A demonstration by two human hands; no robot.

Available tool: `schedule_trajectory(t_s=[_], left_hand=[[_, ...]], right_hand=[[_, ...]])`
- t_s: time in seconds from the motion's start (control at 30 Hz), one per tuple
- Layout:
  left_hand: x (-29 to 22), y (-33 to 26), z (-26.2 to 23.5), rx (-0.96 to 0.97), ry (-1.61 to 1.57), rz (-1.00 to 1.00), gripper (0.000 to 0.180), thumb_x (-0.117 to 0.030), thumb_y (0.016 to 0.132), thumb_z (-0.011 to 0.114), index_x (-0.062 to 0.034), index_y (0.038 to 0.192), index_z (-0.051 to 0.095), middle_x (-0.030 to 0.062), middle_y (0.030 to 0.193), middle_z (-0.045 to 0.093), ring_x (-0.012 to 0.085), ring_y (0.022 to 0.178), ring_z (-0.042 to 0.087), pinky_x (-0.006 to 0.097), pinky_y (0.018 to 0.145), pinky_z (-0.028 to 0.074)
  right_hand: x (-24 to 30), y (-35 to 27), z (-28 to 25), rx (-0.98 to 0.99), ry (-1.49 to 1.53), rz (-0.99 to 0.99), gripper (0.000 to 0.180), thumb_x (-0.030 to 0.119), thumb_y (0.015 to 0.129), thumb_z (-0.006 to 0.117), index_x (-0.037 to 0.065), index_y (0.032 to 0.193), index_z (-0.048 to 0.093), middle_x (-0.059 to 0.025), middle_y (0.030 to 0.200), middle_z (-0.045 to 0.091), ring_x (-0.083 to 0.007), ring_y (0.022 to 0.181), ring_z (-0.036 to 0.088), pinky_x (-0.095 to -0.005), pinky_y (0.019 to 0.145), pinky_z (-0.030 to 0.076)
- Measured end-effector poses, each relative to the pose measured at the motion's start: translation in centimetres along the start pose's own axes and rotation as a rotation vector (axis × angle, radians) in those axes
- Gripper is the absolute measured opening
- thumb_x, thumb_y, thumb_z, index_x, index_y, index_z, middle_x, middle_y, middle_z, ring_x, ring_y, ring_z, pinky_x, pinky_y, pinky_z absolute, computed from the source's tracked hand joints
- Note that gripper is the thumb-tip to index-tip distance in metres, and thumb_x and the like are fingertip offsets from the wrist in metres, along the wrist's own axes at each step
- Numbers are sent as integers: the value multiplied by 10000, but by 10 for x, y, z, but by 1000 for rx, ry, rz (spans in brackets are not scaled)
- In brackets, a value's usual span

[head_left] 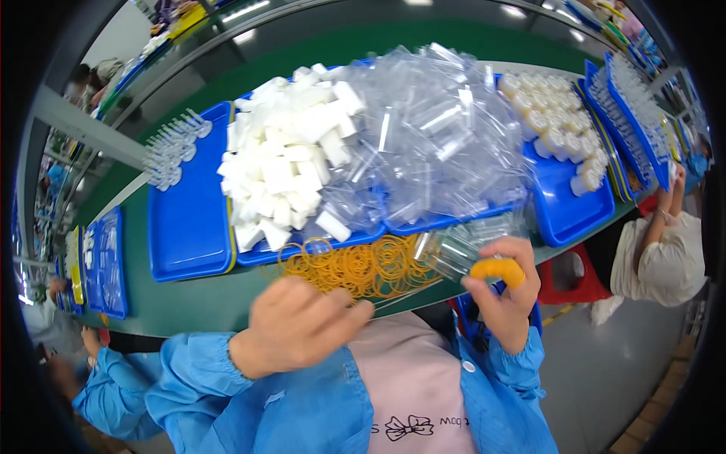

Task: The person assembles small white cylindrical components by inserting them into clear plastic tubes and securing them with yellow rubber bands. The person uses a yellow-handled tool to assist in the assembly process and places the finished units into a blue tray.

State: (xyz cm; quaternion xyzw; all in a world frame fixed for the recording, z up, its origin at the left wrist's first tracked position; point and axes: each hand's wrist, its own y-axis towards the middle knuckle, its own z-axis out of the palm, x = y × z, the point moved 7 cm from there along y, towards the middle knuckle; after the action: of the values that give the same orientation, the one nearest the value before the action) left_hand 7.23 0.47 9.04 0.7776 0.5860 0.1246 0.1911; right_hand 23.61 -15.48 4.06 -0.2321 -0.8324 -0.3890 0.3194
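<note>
My right hand (505,291) is closed on a clear plastic tube (452,253) that points left and away from me. An orange-yellow cover (497,270) wraps one of its fingers. My left hand (299,325), slightly blurred, is near the table's front edge with fingers curled and pressed together; what they pinch, if anything, I cannot make out. A thin pale line runs between the two hands. Just beyond my left hand lies a loose heap of amber rubber bands (363,265). Behind it are a pile of white foam-like blocks (280,163) and a large heap of clear plastic tubes (446,129).
On the left, a blue tray (189,227) holds clear stemmed pieces (175,151). On the right, another blue tray (556,216) carries white-and-yellow cylinders (556,113), beside stacked trays (635,121). A co-worker (662,242) sits at the right near a red stool (567,276).
</note>
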Motion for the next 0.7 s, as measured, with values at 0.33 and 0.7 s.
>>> schedule_trajectory(t_s=[0.33,0.7], left_hand=[[121,-153,-51,-556,12,-1046,132,-47,792,667,-27,922,671,60,820,616,127,655,487,257,556,376],[186,-194,-54,-238,88,-1058,191,-121,763,684,-90,950,662,53,825,627,237,765,596,340,642,457]], right_hand=[[64,44,126,229,-243,-270,147,153,752,678,73,867,634,-55,827,604,-234,791,534,-369,703,378],[72,41,169,334,-531,-234,313,151,713,699,26,994,642,-83,871,538,-261,834,504,-396,762,360]])
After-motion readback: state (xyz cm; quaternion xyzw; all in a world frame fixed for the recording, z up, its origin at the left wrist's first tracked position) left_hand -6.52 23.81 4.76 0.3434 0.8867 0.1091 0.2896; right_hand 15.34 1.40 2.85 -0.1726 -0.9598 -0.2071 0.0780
